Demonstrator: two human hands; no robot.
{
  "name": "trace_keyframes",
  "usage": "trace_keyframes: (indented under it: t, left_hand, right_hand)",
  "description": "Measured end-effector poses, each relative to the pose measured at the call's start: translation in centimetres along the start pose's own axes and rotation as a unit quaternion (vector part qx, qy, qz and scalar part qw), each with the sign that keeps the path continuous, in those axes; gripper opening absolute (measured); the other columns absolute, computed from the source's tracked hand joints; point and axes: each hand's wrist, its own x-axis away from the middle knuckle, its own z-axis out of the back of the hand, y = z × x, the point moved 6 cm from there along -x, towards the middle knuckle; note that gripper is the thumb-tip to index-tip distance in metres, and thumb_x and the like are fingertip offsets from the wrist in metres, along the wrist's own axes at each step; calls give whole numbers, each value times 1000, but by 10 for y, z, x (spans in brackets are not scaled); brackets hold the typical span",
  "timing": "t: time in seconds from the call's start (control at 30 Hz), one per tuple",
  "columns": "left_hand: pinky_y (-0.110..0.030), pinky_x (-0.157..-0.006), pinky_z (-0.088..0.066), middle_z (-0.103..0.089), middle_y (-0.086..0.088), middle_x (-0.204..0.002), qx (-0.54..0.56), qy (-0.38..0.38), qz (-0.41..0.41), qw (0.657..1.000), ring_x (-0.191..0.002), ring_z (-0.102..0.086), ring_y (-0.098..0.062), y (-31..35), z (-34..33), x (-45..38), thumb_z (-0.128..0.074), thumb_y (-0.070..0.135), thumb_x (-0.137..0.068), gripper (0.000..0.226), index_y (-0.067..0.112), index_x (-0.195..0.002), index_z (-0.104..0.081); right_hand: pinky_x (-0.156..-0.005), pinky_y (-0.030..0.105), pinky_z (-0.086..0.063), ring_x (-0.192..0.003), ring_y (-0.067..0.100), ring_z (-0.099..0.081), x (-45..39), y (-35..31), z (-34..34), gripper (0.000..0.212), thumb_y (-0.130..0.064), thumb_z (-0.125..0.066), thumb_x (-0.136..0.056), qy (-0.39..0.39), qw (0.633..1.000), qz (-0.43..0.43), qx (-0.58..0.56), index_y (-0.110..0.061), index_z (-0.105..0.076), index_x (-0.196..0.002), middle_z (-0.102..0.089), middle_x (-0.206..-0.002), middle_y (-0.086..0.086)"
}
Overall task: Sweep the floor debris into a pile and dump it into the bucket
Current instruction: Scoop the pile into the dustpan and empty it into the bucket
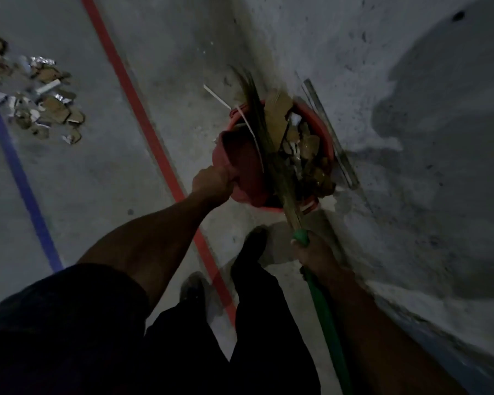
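- Left hand (pixel 211 181) grips red dustpan (pixel 241 166), tipped over red bucket (pixel 322 129) at 12 o'clock.
- Right hand (pixel 315 252) wraps green broom handle (pixel 325 315); bristles (pixel 254 109) in bucket.
- Debris pile (pixel 37 92) at 10 o'clock.

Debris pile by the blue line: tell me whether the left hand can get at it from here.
Probably not yet. The left hand grips the red dustpan tipped over the bucket, while the debris pile lies well off, beyond the red line. Bare floor lies between, so stepping over should do.
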Motion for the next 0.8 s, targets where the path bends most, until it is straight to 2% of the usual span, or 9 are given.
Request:
trace_keyframes:
  t: [0.07, 0.13, 0.23, 0.3, 0.4, 0.57, 0.63, 0.7, 0.8]
  left_hand:
    - [-31, -66, -39, -64, -12, -109, 7, -9, 29, 1000, -94, -61, -34, -3, -1, -20, -49, 35, -94, 34, 28, -126, -58]
    - [-32, -66, -41, -62, -14, -108, -3, -21, 51, 998, -93, -61, -35, -4, 1, -35, -51, 38, -93, 35, 17, -120, -60]
    - [-36, -71, -46, -61, -18, -111, 6, -23, 69, 997, -98, -60, -38, 5, 12, -54, -55, 34, -91, 35, 8, -114, -58]
    - [-35, -72, -46, -62, -15, -113, 16, -21, 73, 997, -101, -60, -36, 14, 13, -63, -54, 29, -91, 30, 12, -115, -60]
    - [-33, -69, -42, -62, -14, -118, 8, -21, 79, 997, -104, -60, -35, 23, 3, -60, -49, 24, -96, 29, 17, -122, -59]
    - [-33, -71, -42, -59, -11, -119, 6, -41, 68, 997, -105, -58, -34, 16, 8, -35, -48, 25, -95, 31, 23, -124, -58]
    - [-34, -68, -42, -60, -10, -115, 18, -53, 74, 996, -103, -59, -34, 12, 20, -20, -53, 24, -91, 31, 18, -120, -58]
    - [-34, -68, -41, -61, -14, -114, 33, -38, 78, 996, -102, -59, -36, 9, 34, 0, -57, 24, -88, 33, 11, -118, -57]
    - [-33, -69, -40, -59, -18, -114, 57, -20, 72, 996, -102, -58, -37, 1, 54, 37, -60, 24, -86, 37, 7, -118, -54]
  right_hand:
    - [-79, 37, -51, -74, 22, -55, -22, 5, 8, 18, -36, -59, -94, -1, 1000, -10, -2, -23, -49, -102, -48, -76, -4]
    - [-71, 34, -51, -79, 27, -62, -36, 9, 14, 20, -40, -59, -94, -10, 1000, -29, 0, -29, -46, -105, -53, -83, -2]
    - [-56, 30, -51, -70, 28, -66, -47, 15, 20, 17, -40, -55, -95, -31, 998, -52, -15, -34, -46, -108, -59, -88, 3]
    - [-55, 30, -52, -70, 27, -67, -55, 14, 22, 16, -40, -55, -95, -39, 997, -59, -13, -33, -47, -108, -60, -89, 4]
    - [-59, 32, -53, -70, 27, -67, -62, 11, 22, 21, -40, -57, -94, -44, 997, -63, -13, -28, -51, -109, -60, -88, 4]
    - [-75, 44, -57, -83, 32, -66, -43, 2, 22, 30, -43, -59, -90, -35, 997, -62, -12, -25, -54, -114, -59, -87, 4]
    - [-73, 40, -56, -76, 27, -62, -32, -4, 23, 28, -40, -60, -91, -24, 998, -58, -10, -22, -56, -112, -59, -86, 3]
    - [-81, 39, -55, -83, 24, -60, -16, -12, 22, 31, -34, -59, -90, -13, 999, -35, -16, -15, -60, -115, -61, -93, 4]
    - [-88, 50, -55, -94, 33, -64, 11, -18, 20, 36, -31, -61, -84, 9, 998, -12, -55, -11, -62, -114, -65, -104, 15]
